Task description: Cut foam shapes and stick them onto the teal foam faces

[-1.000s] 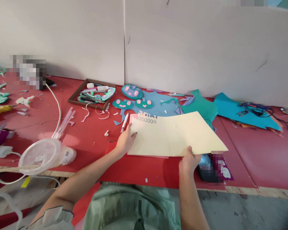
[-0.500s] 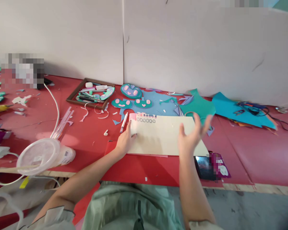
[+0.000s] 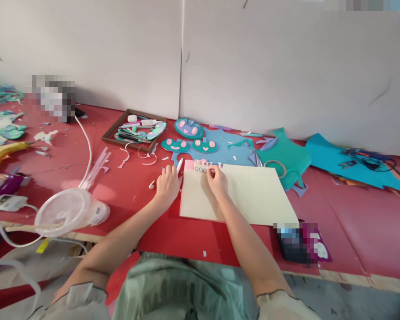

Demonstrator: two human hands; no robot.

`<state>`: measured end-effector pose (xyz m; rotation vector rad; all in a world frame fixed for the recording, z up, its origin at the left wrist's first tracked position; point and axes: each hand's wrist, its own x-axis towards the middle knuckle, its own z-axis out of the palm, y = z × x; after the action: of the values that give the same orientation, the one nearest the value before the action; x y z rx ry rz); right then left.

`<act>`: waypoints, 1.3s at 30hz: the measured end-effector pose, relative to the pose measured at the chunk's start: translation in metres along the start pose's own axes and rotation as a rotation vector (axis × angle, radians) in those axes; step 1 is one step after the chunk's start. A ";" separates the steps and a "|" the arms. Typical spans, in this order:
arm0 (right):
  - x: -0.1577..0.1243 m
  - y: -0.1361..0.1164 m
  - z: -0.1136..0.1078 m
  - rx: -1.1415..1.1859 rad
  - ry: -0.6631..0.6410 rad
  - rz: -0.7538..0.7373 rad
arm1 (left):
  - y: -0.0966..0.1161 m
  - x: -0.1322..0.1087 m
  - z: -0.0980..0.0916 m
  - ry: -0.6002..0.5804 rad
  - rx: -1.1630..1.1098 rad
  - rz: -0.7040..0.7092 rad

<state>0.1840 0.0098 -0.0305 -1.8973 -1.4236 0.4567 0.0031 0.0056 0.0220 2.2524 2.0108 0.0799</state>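
Note:
A cream foam sheet (image 3: pixel 250 195) lies flat on the red table, with a row of small drawn ovals (image 3: pixel 200 170) near its upper left corner. My right hand (image 3: pixel 217 181) is over that row, fingers pinched together at the sheet; whatever is between the fingertips is hidden. Left of the sheet, my left hand (image 3: pixel 167 184) curls closed around a white pen (image 3: pixel 180 164), whose upper end sticks out past the fingers. Small pink pieces (image 3: pixel 204 162) line the sheet's top edge.
Behind are teal foam faces (image 3: pixel 205 146), blue foam (image 3: pixel 223 144) and a brown frame (image 3: pixel 108 134) of tools. A plastic tub (image 3: pixel 62 213) stands at left, a phone (image 3: pixel 291 249) at right. An earbud (image 3: pixel 151 184) lies by my left hand.
My right hand has come down from above the sheet's right side to the drawn ovals and pinched. My left hand has left the sheet's edge and closed at the pen.

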 end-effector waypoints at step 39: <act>0.004 -0.001 -0.005 0.013 -0.053 0.000 | 0.016 0.023 -0.010 0.096 -0.184 0.191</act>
<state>0.1878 0.0120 -0.0254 -1.8881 -1.4516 0.5185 0.0206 0.0267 0.0333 2.3538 1.7433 0.3817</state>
